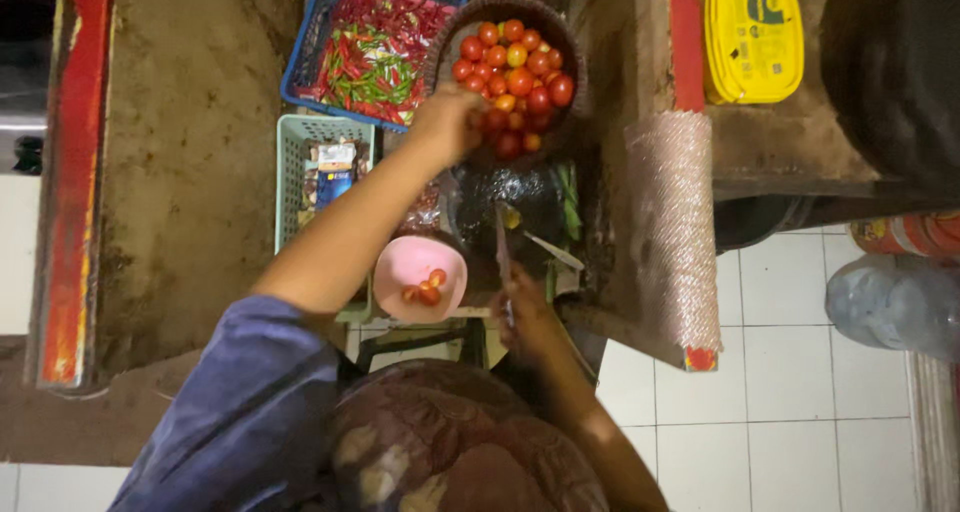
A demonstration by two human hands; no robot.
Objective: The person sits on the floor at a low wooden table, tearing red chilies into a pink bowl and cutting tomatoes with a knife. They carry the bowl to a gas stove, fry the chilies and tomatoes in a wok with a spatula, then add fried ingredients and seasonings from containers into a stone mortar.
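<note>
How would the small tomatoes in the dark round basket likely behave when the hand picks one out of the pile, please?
The tomatoes are small, round and smooth-skinned, so one probably slips or rolls if gripped loosely. They are heaped in the basket, so lifting one under the left hand may make its neighbours shift. Their thin skins likely bruise under a hard squeeze.

Counted items: two hands, left [445, 122] and right [525, 307]; one knife [501, 247]; one pink bowl [420, 277] with about three tomato pieces; one round basket [560, 32] of some twenty tomatoes; one blue crate [300, 67] of chillies; one green crate [290, 172]; one yellow box [752, 37].
</note>
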